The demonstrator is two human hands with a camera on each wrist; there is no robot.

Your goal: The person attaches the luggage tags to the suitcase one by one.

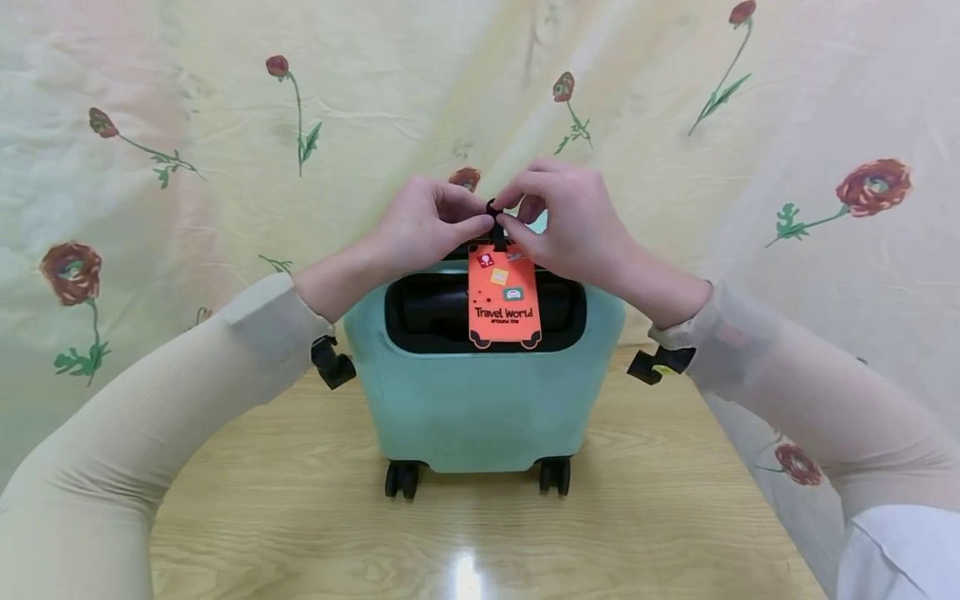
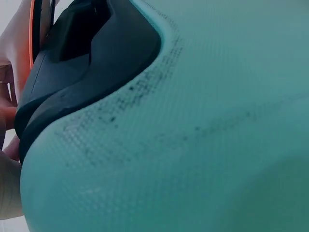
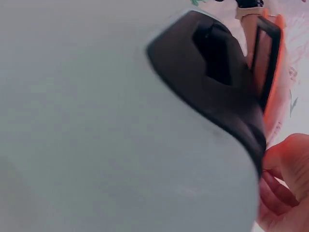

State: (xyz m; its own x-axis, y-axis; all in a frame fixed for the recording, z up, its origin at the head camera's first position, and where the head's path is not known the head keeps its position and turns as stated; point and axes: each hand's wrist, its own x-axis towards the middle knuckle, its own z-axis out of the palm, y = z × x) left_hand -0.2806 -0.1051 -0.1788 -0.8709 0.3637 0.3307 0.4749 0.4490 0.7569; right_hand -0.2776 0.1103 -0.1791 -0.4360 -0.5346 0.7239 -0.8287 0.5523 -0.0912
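Observation:
An orange luggage tag (image 1: 504,300) printed "Travel World" hangs by its black strap (image 1: 497,233) in front of a mint green suitcase (image 1: 480,408). My left hand (image 1: 431,218) pinches the strap's upper loop from the left, thumb and fingertips together. From the right, my right hand (image 1: 562,212) pinches the same loop, its fingertips close to the left ones. Behind the tag is the suitcase's black recessed handle area (image 1: 427,308). In the right wrist view the orange tag (image 3: 275,72) stands edge-on by the black recess, above the right hand (image 3: 289,179). The left wrist view shows mostly the green shell (image 2: 193,159).
The suitcase stands on its black wheels (image 1: 402,479) on a wood-grain table (image 1: 300,533). A flower-patterned cloth (image 1: 375,108) hangs behind and at the sides. A black wrist camera mount (image 1: 332,362) is on the left wrist, another mount (image 1: 660,364) on the right.

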